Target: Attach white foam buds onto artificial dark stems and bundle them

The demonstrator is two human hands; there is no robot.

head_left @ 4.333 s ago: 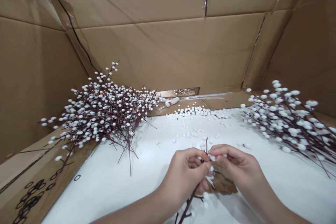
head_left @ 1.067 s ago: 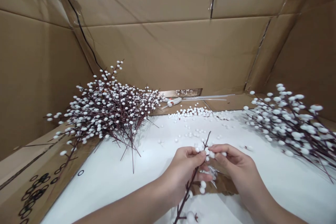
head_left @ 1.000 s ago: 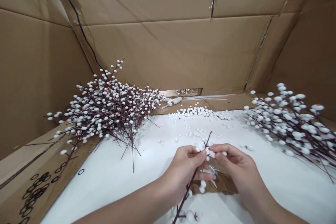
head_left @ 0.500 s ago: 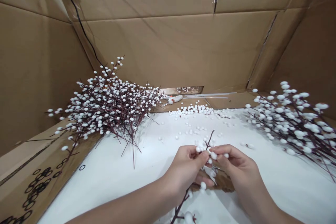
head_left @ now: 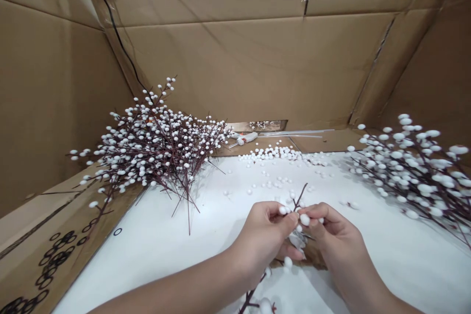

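My left hand (head_left: pixel 263 243) is closed around a thin dark red twig (head_left: pixel 299 197) that carries small white foam beads; its lower stem (head_left: pixel 249 299) shows below my wrist. My right hand (head_left: pixel 333 238) pinches one white bead (head_left: pixel 304 219) against the twig, just right of my left thumb. Both hands meet low in the middle, above the white table surface (head_left: pixel 165 255). More beads are partly hidden between my fingers.
A heap of beaded twigs (head_left: pixel 154 149) lies at the left, another bundle (head_left: pixel 415 171) at the right. Loose white beads (head_left: pixel 274 154) are scattered at the back, beside a small tool (head_left: pixel 245 139). Cardboard walls (head_left: pixel 239 68) enclose the place; black rings (head_left: pixel 55 260) lie at the left.
The hands have stayed together on the twig. The twig's tip has slid slightly right and up, and the view has tilted down a little.
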